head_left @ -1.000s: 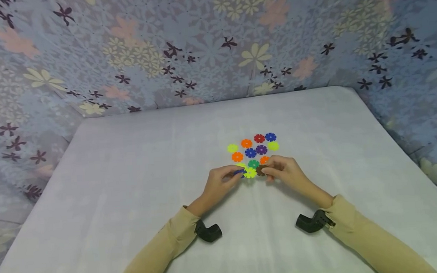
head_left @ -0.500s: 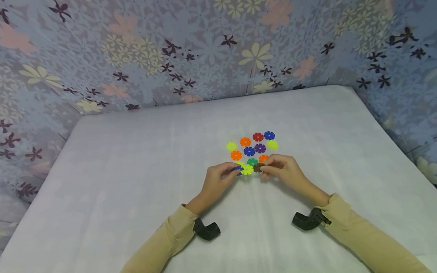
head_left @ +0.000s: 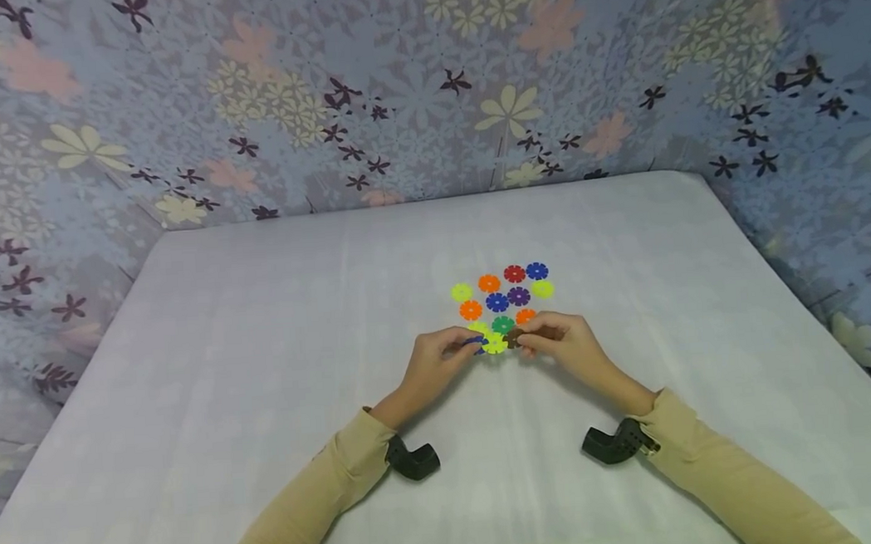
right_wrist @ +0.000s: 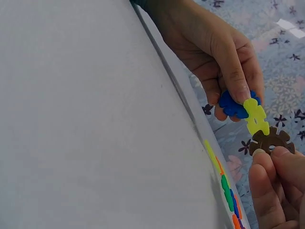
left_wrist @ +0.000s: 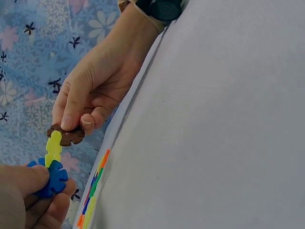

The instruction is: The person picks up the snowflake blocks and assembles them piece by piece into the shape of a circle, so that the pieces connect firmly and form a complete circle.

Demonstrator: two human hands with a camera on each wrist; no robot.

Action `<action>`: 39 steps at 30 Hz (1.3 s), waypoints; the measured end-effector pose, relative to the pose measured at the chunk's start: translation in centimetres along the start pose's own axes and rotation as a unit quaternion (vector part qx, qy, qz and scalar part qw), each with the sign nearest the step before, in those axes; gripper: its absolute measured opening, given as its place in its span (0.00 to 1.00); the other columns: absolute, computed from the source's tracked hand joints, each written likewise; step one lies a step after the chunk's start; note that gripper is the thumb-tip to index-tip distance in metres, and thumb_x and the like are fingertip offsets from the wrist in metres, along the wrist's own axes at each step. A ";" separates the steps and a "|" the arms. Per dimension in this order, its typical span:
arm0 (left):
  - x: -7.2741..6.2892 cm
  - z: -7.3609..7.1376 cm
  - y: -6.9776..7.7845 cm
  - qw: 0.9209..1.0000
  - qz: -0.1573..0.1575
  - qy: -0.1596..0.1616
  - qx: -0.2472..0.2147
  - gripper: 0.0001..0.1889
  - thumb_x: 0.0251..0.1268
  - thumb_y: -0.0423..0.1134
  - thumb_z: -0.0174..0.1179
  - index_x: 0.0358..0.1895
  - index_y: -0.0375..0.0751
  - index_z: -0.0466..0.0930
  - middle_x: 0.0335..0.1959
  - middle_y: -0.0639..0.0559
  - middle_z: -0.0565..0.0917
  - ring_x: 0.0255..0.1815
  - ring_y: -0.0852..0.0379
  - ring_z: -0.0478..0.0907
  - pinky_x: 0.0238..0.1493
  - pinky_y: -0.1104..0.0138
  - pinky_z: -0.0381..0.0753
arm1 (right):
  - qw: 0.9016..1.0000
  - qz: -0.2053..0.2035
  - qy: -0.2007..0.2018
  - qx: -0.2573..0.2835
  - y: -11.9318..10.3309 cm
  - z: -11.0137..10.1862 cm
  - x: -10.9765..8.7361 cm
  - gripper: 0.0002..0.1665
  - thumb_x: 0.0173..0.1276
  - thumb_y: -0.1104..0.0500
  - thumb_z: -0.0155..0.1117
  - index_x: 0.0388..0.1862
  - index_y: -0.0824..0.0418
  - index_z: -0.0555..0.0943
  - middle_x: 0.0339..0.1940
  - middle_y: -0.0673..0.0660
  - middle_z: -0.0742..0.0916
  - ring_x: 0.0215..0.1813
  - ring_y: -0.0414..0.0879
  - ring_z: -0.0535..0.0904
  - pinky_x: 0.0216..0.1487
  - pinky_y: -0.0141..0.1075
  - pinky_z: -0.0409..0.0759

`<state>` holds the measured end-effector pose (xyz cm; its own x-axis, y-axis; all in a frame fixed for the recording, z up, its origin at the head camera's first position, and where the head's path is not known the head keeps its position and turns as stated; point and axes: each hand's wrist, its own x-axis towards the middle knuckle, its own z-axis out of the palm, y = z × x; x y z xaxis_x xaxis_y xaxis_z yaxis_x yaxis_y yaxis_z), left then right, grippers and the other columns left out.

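Note:
Between thumb and fingers, my left hand pinches a blue notched plastic disc. A yellow-green notched disc is slotted into that blue one and stands at an angle to it. My right hand pinches a brown notched disc by its edge. The brown disc's notched rim meets the far edge of the yellow-green disc, and in both wrist views the two overlap there. Fingers cover part of the blue and brown discs.
Beyond the hands, several loose notched discs lie flat on the white tabletop, among them a red disc, a purple disc and a green disc. A flower-patterned cloth hangs behind the table.
My right hand has moved slightly left, bringing the brown disc closer to the yellow-green one. The left hand keeps its pinch on the blue disc; the loose discs lie as before.

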<state>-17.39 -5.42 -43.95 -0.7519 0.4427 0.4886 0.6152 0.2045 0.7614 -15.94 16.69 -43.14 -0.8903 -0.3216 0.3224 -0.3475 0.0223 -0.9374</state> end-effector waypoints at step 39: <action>0.4 -1.2 3.7 0.995 -0.089 0.051 -0.019 0.05 0.59 0.26 0.55 0.30 0.25 0.79 0.09 0.52 0.64 0.13 0.64 0.56 0.20 0.72 0.58 | 0.961 -0.138 0.029 -0.237 1.2 3.0 2.7 0.05 0.55 0.69 0.65 0.31 0.67 0.81 0.27 0.55 0.82 0.26 0.44 0.74 0.27 0.32 0.72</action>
<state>-15.64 -5.54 -40.41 -0.8693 0.3120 0.3834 0.4622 0.2379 0.8543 -17.88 13.05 -43.76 -0.7550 -0.3240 0.5702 -0.6558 0.3773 -0.6539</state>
